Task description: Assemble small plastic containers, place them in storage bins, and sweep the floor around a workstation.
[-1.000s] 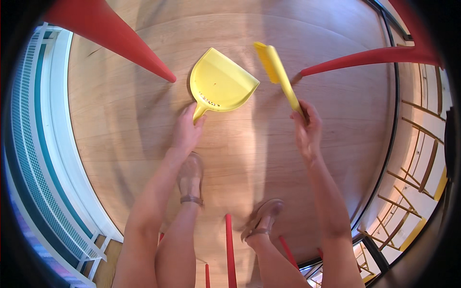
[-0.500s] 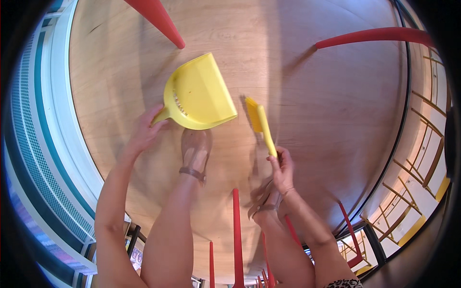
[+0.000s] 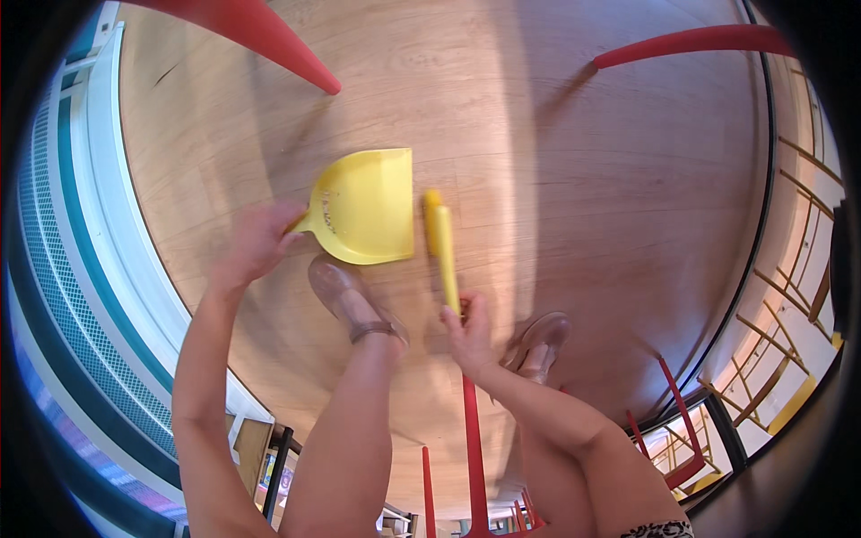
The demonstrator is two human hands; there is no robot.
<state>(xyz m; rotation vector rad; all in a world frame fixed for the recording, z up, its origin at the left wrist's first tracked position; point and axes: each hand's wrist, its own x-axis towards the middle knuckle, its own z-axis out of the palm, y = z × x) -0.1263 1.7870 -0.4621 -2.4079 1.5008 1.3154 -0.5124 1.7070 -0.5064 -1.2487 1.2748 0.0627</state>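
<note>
A yellow dustpan is held by its short handle in my left hand. Its straight front edge faces right, and small bits of debris lie in it near the handle side. My right hand grips the handle of a yellow hand brush. The brush's bristles point left toward the dustpan's front edge, with a narrow gap of wooden floor between them. Whether the bristles touch the floor I cannot tell, as the brush is a little blurred.
Red furniture legs stand at the upper left, upper right and below my right hand. My shoes are just behind the dustpan and brush. A white and teal unit runs along the left; yellow-framed chairs are at the right.
The dustpan has come slightly lower and turned so its front edge stands upright in view. The brush has moved left, close to that edge. My feet have shifted.
</note>
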